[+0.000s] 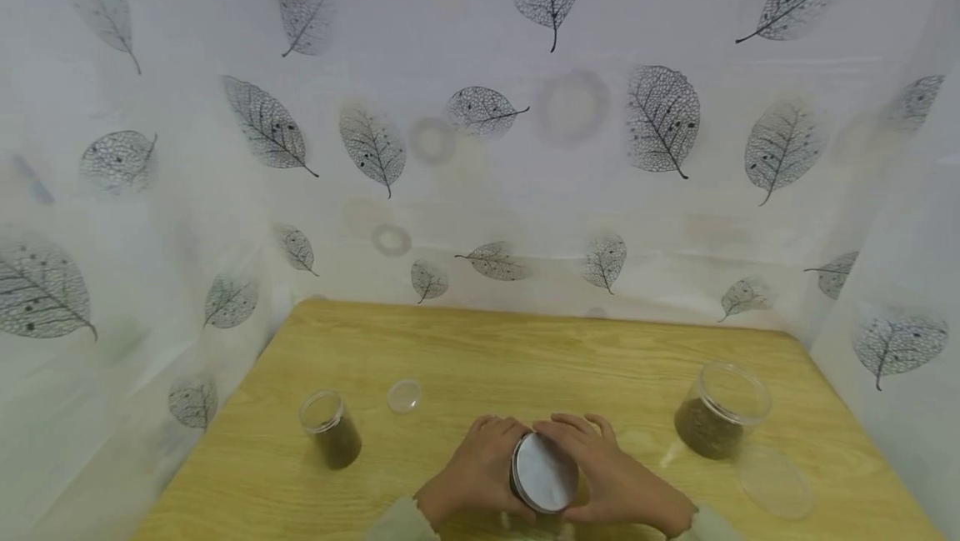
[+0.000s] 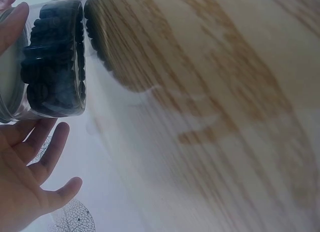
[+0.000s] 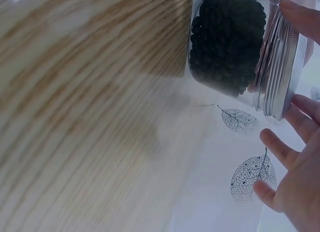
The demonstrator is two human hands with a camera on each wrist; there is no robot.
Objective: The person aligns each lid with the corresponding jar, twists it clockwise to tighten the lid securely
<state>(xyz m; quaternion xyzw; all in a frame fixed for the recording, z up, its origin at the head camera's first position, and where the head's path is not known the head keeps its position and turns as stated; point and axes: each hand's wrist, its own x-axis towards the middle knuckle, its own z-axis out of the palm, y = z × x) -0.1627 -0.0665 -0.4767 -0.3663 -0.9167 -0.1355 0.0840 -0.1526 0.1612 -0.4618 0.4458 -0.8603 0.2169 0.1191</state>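
Observation:
A clear jar of black beans (image 3: 227,46), topped with a silver lid (image 1: 546,473), stands near the table's front edge between both hands. From the left side my left hand (image 1: 483,470) curls round the jar, thumb toward me and fingers on the far side. My right hand (image 1: 611,474) grips the lid's rim from the right, its fingertips reaching over the far edge. In the left wrist view the dark beans (image 2: 52,61) show through the jar's wall, with some fingers (image 2: 52,152) spread beside it. The lid sits on the jar's mouth; how tightly cannot be told.
At the left stands an uncovered jar (image 1: 335,439) with dark grains, a small clear lid (image 1: 405,397) lying near it. A wider uncovered jar (image 1: 712,423) stands right, beside a large clear lid (image 1: 775,483). Leaf-printed curtains (image 1: 487,182) surround the wooden table (image 1: 525,349).

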